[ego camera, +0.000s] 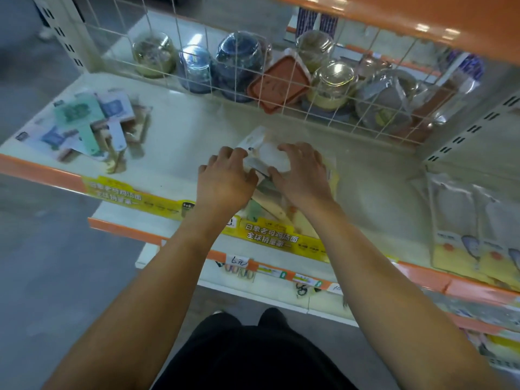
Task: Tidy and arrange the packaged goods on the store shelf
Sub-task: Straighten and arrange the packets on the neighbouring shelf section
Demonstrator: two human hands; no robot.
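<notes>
Fingers of both hands curl over one stack of packets [270,161] at the middle of the shelf [197,130]. Left hand [225,180] grips the stack's left side, its fingertips bent onto a clear blister with a white part inside. Right hand [302,175] grips the right side, thumb tucked in toward the left thumb, the two nearly touching above the stack. Below the palms, toward the person, the lower ends of the packets stick out: pale handles, one greenish, one cream, lying against the yellow strip [270,237] on the shelf's front edge.

Well to the left of the fingers a loose pile of cards [87,122] lies fanned and crooked, in green, blue and white, with a few wooden handles poking from under it. Beyond the fingertips a wire grid [281,88] stands upright, and behind it sit wrapped jars [239,66] and an orange lid [278,83] leaning among them. Right of the right hand, apart from it, flat bags [472,229] with yellow lower halves lie side by side at the shelf's right end. Under the wrists, price tags [239,261] hang along the orange rail of the lower shelf. The picture is blurred, so print on the packets cannot be read.
</notes>
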